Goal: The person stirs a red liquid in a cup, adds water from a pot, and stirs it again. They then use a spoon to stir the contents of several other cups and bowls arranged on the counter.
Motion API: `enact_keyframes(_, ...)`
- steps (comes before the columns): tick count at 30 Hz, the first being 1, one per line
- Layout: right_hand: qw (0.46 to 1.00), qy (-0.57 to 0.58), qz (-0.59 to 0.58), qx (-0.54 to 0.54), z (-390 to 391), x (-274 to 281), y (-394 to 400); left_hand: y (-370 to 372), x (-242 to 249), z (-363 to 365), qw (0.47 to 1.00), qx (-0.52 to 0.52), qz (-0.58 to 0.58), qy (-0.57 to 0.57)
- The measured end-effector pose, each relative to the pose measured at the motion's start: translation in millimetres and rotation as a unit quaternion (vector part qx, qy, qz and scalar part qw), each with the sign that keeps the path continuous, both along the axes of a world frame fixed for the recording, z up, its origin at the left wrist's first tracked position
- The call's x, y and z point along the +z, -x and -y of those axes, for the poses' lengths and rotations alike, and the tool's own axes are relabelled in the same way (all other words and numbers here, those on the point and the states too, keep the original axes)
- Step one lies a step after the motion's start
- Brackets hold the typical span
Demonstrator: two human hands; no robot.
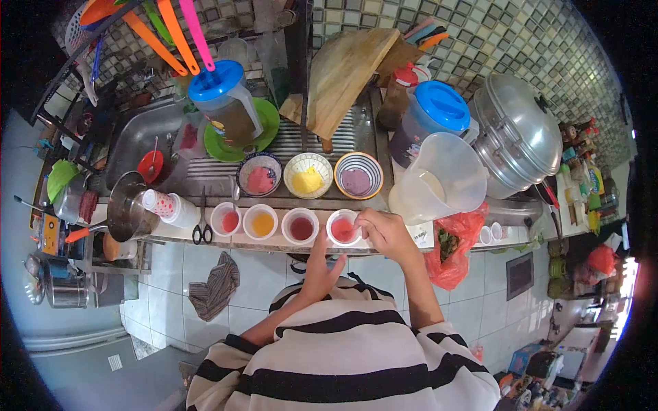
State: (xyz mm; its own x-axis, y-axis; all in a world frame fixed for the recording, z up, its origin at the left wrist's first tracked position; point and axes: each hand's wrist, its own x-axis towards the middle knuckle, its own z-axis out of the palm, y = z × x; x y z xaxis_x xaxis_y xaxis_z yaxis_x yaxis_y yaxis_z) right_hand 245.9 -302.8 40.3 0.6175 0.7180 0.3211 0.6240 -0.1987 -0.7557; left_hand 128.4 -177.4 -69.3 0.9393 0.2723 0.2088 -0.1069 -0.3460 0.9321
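Note:
My right hand (385,235) is closed in a pinch at the right rim of a white plastic cup (343,228) with pink-red contents; whatever its fingers hold is hidden. My left hand (320,268) is open, fingers stretched toward the gap between that cup and a cup of dark red liquid (301,225). Further left stand a cup of orange-yellow liquid (260,223) and a cup with red contents (226,220), a spoon (234,191) at its rim. Behind the row, three patterned bowls hold pink powder (261,180), yellow powder (308,179) and purple powder (356,182).
Scissors (203,226), stacked cups (179,211) and a saucepan (130,209) are to the left. On the right are a large clear pitcher (439,181), a red plastic bag (458,240) and a metal steamer (517,130). A blue-lidded jug (223,103) stands behind the bowls.

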Motion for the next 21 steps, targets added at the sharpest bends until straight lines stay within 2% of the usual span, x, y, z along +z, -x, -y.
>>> enact_keyframes(1,1.000,-0.006,0.008,-0.009,1.6,-0.3,0.5,0.4,-4.3,1.2,0.998,-0.017,0.021,0.058)
enact_keyframes(2,1.000,-0.011,0.016,-0.019,3.7,-0.2,0.5,0.7,-8.5,3.2,0.998,-0.018,0.021,0.058)
enact_keyframes(4,0.998,-0.004,0.048,-0.028,8.6,1.4,-1.0,-4.4,4.9,8.0,0.989,-0.076,-0.027,0.126)
enact_keyframes(9,0.989,-0.002,0.125,-0.074,24.3,3.1,-5.8,-16.2,8.8,13.2,0.989,-0.135,-0.005,0.059)
enact_keyframes(11,0.992,0.030,0.078,-0.099,32.1,5.0,-6.3,-13.1,15.3,8.0,0.988,-0.149,-0.015,0.031)
enact_keyframes(13,0.992,0.040,0.051,-0.109,37.5,6.6,-4.5,-0.2,16.8,-5.9,0.984,-0.135,-0.104,0.045)
enact_keyframes(14,0.991,0.051,0.025,-0.119,39.9,6.8,-3.1,7.7,17.3,-13.7,0.984,-0.135,-0.104,0.045)
enact_keyframes(16,0.990,0.030,0.041,-0.130,43.6,5.2,-0.1,22.7,19.1,-29.9,0.981,-0.034,-0.190,0.035)
enact_keyframes(17,0.988,0.009,0.058,-0.141,44.2,4.1,2.1,28.1,21.8,-35.9,0.980,-0.032,-0.191,0.035)
enact_keyframes(19,0.984,-0.011,0.074,-0.162,44.3,9.4,9.0,36.7,26.4,-43.8,0.976,0.110,-0.187,0.008)
enact_keyframes(20,0.978,-0.032,0.091,-0.185,44.1,12.4,11.6,36.4,25.3,-45.7,0.976,0.113,-0.188,0.008)
enact_keyframes(21,0.979,-0.032,0.090,-0.181,43.8,14.1,13.2,34.4,23.1,-48.2,0.976,0.151,-0.150,-0.037)
